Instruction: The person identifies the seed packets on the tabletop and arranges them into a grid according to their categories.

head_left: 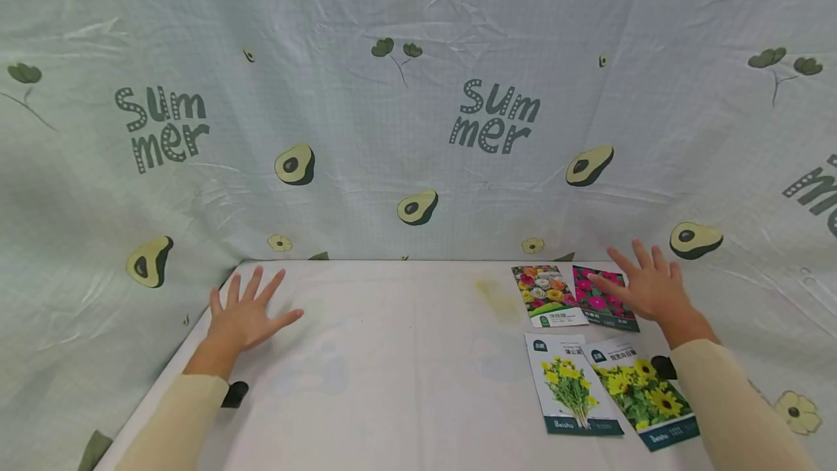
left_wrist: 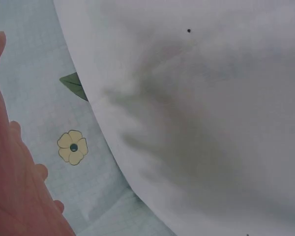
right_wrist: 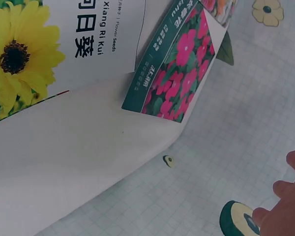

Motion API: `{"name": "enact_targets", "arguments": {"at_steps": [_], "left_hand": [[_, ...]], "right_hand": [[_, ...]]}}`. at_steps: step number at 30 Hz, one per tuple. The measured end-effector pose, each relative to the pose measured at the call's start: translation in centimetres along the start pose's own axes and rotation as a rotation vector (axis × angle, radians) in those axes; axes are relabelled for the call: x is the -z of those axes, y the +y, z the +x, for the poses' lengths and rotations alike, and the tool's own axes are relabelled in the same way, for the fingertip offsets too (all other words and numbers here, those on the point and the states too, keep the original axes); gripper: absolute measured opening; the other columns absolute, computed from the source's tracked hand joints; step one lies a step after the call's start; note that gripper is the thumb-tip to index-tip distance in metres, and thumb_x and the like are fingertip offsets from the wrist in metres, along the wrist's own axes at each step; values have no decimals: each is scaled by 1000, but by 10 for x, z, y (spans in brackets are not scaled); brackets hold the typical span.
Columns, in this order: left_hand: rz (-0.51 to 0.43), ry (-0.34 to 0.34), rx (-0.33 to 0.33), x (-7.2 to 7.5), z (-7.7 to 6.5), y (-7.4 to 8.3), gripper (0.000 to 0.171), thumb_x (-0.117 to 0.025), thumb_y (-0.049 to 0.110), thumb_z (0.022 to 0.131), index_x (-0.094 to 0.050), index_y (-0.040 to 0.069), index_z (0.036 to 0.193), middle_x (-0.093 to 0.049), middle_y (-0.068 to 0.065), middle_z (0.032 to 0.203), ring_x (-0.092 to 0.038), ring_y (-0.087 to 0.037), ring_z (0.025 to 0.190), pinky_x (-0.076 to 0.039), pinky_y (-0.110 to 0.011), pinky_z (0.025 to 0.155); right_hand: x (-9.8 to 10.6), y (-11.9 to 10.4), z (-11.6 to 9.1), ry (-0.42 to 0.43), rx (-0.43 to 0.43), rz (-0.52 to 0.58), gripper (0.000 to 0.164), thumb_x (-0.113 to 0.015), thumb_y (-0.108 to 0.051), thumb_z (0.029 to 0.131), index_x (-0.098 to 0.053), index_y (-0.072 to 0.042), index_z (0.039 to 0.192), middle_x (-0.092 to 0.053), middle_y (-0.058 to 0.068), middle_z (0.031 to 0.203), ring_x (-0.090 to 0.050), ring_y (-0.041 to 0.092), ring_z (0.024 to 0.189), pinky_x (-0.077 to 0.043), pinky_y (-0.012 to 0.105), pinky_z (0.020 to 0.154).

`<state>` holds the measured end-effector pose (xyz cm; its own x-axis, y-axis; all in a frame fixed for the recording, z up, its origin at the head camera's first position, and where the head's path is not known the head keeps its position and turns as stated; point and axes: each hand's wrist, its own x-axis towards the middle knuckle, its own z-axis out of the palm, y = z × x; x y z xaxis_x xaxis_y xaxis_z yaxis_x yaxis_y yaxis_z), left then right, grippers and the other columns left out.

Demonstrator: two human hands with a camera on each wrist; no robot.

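Note:
My left hand hovers over the left side of the white table, its fingers spread and nothing in it. On the right, my right hand is also spread and holds nothing, above the seed packet with pink flowers. Beside that packet lies one with mixed-colour blooms. Nearer to me are a packet picturing a bunch of yellow flowers and a sunflower seed packet, partly under my right forearm. The right wrist view shows the sunflower packet and pink-flower packet close up.
A pale curtain printed with avocados and "summer" lettering surrounds the white table at the back and sides. A yellowish stain marks the tabletop left of the packets. Dark wrist-camera parts show below the left wrist.

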<state>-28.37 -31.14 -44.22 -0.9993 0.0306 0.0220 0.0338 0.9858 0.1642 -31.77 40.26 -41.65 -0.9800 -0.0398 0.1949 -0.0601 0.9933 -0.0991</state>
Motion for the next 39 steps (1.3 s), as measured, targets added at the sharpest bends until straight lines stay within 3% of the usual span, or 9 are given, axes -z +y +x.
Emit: {"name": "enact_targets", "arguments": {"at_steps": [18,32,39], "left_hand": [[-24,37,-15,-10,-16,17,103,-45,85,87,-17,24,165,-7,-26,169,-2,-61,150,7,-80,111],[-76,36,-38,-22,-32,42,100,-48,82,88,-18,26,165,-10,-23,170,-5,-60,151,4,-80,111],[-114,67,-31,-29,-43,61,99,-52,81,88,-22,26,164,-14,-23,170,-10,-59,151,-1,-80,110]], "right_hand": [[-10,-15,-19,26,49,14,88,-50,-72,95,-39,-10,156,-15,33,165,-11,62,148,-11,79,112],[-22,-29,-40,80,93,39,81,-60,-63,94,-47,-6,151,-21,32,164,-12,58,150,-12,77,114],[-29,-29,-52,121,128,123,74,-63,-54,96,-47,-7,150,-24,30,163,-14,59,150,-15,79,111]]}}
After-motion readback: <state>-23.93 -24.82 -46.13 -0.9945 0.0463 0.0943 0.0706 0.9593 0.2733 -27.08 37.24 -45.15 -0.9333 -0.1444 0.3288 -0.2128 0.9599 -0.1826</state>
